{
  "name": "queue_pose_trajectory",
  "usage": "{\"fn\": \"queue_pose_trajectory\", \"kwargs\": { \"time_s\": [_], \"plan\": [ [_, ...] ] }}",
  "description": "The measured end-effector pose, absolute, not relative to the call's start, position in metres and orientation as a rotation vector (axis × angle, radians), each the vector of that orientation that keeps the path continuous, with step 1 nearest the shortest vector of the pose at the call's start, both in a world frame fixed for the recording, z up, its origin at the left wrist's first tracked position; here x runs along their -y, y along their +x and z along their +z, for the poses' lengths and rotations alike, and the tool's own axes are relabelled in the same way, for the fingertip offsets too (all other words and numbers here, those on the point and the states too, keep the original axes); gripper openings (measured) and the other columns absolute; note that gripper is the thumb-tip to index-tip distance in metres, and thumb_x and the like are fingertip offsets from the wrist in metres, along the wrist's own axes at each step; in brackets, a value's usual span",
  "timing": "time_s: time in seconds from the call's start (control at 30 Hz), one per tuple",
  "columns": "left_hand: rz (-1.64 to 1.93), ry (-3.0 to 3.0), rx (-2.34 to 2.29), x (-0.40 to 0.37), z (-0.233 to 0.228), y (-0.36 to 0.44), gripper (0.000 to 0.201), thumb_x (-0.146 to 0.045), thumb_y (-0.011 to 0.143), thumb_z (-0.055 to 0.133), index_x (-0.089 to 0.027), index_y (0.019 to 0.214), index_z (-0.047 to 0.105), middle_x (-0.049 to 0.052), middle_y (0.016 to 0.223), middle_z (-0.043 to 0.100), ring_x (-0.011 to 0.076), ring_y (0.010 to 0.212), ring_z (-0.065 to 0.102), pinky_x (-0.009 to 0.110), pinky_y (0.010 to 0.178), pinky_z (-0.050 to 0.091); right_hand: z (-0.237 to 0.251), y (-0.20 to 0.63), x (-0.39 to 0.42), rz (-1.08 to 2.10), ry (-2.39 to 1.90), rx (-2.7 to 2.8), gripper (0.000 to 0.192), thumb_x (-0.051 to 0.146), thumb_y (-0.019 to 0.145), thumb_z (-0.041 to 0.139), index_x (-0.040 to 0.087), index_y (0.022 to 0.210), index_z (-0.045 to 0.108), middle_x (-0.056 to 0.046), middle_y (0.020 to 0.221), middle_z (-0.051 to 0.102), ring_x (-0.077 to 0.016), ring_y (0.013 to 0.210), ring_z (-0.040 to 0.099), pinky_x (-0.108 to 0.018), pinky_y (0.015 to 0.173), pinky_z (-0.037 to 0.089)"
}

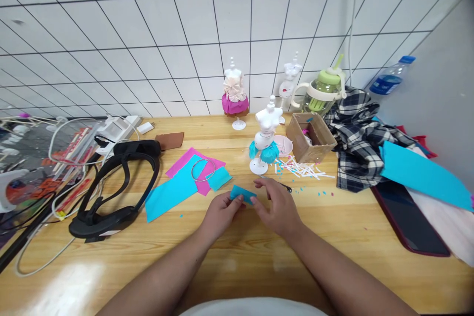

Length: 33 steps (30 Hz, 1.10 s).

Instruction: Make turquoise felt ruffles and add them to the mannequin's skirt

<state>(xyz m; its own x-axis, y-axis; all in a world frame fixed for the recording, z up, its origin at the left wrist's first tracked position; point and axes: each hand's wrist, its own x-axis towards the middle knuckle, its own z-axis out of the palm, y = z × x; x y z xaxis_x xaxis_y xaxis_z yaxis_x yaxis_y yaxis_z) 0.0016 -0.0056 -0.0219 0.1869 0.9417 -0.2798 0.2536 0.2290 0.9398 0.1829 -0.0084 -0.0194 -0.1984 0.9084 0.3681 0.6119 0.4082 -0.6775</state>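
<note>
Near the table's (237, 261) front edge, the left hand (221, 213) and right hand (278, 207) pinch a small blue paper piece (242, 193) between them. Blue sheets (174, 188) lie at ten o'clock, a mannequin (265, 139) at twelve; bare wood surrounds both wrists.

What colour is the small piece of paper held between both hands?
Blue, a bright turquoise shade. The small paper piece shows clearly in the head view.

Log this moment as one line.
left hand: pinching blue paper piece | right hand: pinching same piece | mannequin: behind, upright
</note>
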Motion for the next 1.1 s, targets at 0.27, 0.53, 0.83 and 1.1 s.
{"fn": "queue_pose_trajectory", "kwargs": {
  "time_s": [0.27,0.53,0.83,1.1],
  "plan": [
    [0.749,1.448,-1.271,0.006,-0.021,0.002,0.026,-0.040,0.082,0.059,-0.017,0.087,0.070,0.005,0.081,0.071,0.0207,0.077,0.063,0.030,0.070,0.047,-0.035,0.181,-0.001,1.389,-1.338,1.429,0.016,0.033,0.075,0.063,0.018,0.079,0.064,-0.001,0.071,0.064,-0.0145,0.064,0.057,-0.027,0.060,0.045],
    [0.780,1.221,-1.125,0.003,-0.022,0.009,0.035,-0.043,0.074,0.070,-0.015,0.095,0.069,0.007,0.090,0.073,0.0252,0.089,0.065,0.036,0.082,0.049,-0.038,0.178,-0.001,1.340,-1.318,1.375,0.016,0.032,0.077,0.062,0.018,0.082,0.067,-0.001,0.073,0.065,-0.0139,0.063,0.056,-0.027,0.060,0.045],
    [0.728,1.219,-1.170,0.003,-0.020,0.007,0.031,-0.046,0.077,0.065,-0.018,0.087,0.073,0.005,0.089,0.074,0.0247,0.088,0.065,0.034,0.084,0.047,-0.035,0.178,0.000,1.287,-1.338,1.410,0.015,0.032,0.076,0.064,0.018,0.082,0.067,-0.001,0.072,0.066,-0.0151,0.064,0.058,-0.028,0.061,0.047],
    [0.765,1.231,-1.215,0.003,-0.020,0.009,0.025,-0.042,0.071,0.071,-0.018,0.081,0.074,0.004,0.077,0.072,0.0237,0.079,0.064,0.031,0.072,0.048,-0.040,0.178,0.000,1.321,-1.326,1.343,0.017,0.035,0.076,0.064,0.018,0.080,0.066,0.000,0.070,0.063,-0.0143,0.062,0.055,-0.027,0.060,0.045]
  ]
}}
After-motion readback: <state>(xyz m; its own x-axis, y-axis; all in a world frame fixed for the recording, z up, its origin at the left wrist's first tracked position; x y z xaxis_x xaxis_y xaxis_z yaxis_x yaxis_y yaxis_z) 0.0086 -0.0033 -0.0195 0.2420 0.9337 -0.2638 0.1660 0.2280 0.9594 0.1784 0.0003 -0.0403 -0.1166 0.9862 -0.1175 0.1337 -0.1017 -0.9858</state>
